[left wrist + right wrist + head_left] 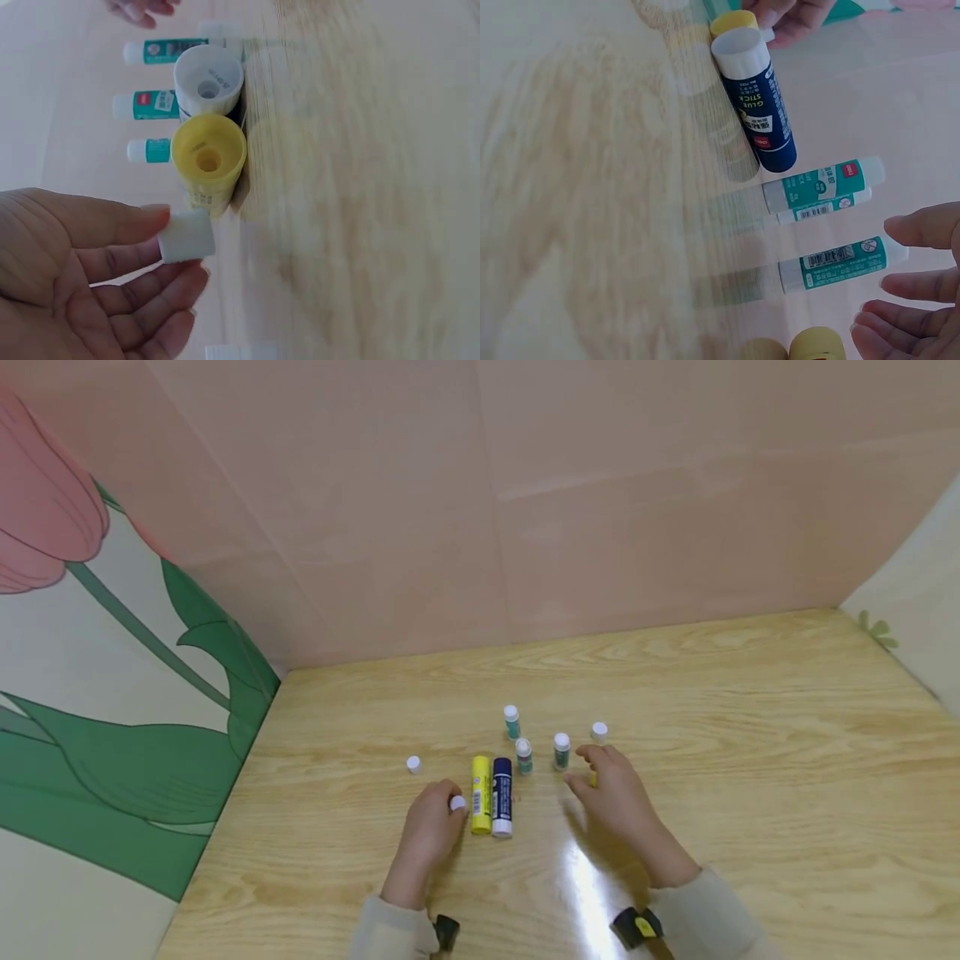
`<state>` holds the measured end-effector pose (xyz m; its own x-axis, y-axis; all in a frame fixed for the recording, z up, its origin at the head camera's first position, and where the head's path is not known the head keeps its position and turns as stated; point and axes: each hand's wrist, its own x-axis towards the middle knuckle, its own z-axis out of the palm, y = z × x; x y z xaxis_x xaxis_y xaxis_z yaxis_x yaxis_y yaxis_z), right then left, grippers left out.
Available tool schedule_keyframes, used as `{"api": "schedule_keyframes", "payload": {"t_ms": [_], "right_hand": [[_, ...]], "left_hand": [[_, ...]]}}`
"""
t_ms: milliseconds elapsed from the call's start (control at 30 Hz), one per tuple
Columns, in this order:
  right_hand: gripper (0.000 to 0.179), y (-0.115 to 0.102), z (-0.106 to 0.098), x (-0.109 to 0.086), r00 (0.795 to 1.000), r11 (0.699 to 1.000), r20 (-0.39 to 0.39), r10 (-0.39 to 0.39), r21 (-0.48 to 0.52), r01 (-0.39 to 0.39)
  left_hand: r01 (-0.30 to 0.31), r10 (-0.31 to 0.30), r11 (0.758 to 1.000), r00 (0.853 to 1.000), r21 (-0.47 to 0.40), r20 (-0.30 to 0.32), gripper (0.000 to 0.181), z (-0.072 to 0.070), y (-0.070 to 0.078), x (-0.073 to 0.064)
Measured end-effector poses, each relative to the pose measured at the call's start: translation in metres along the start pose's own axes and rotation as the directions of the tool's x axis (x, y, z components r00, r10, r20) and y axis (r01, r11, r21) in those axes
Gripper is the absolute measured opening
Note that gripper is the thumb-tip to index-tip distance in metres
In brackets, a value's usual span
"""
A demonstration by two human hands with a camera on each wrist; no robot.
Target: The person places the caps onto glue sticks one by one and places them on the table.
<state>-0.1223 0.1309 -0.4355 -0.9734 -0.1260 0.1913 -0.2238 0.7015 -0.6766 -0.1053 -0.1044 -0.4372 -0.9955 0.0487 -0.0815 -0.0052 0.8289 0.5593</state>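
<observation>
My left hand pinches a small white cap between thumb and fingers, just left of the yellow glue stick. Beside that stick lies a navy glue stick with a white end. Several small green glue sticks with white tops stand upright behind them. Closest to my right hand is one such green glue stick. The right thumb and fingers are spread near its white top; contact cannot be made out. A yellow object is partly hidden by the right hand in the head view.
Another white cap lies to the left on the wooden table. A white round top shows just beyond the right hand. A pink backdrop rises behind the table, with a tulip-patterned sheet along the left.
</observation>
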Motion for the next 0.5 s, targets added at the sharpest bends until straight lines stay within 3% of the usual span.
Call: {"api": "schedule_keyframes", "payload": {"t_ms": [267,500], "right_hand": [[0.038,-0.001,0.001,0.003,1.0,1.0,0.014,0.009,0.008,-0.009],[0.036,-0.002,0.003,0.006,1.0,1.0,0.003,0.006,0.02,-0.006]], "left_hand": [[-0.01,0.006,0.995,0.999,-0.102,-0.04,0.02,-0.006,0.004,-0.002],[-0.019,0.01,0.97,0.999,-0.242,-0.038,0.024,-0.012,0.011,-0.007]]}}
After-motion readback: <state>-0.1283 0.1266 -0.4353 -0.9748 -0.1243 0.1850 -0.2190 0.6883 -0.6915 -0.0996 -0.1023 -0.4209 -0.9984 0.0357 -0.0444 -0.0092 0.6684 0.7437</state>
